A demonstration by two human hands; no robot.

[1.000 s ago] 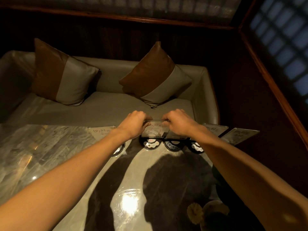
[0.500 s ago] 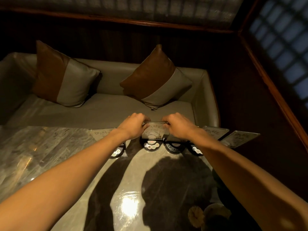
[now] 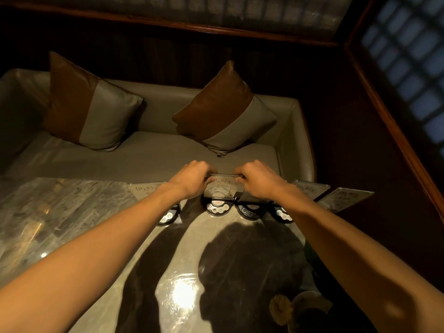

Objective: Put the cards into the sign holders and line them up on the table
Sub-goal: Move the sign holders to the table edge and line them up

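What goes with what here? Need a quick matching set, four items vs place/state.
Items:
1. sign holder with card
2. left hand
3. right cushion
4. two tilted holders

Places/states:
A. leaning on the sofa's backrest, near its right arm
B. at the table's far right edge
C. gripping the top left corner of the holder
D. held at its top edge between both hands, black round base below

Pairs: 1-D, 2-C, 3-A, 4-B

Two brown-and-grey cushions (image 3: 93, 104) (image 3: 223, 111) lean on a grey sofa (image 3: 149, 159).
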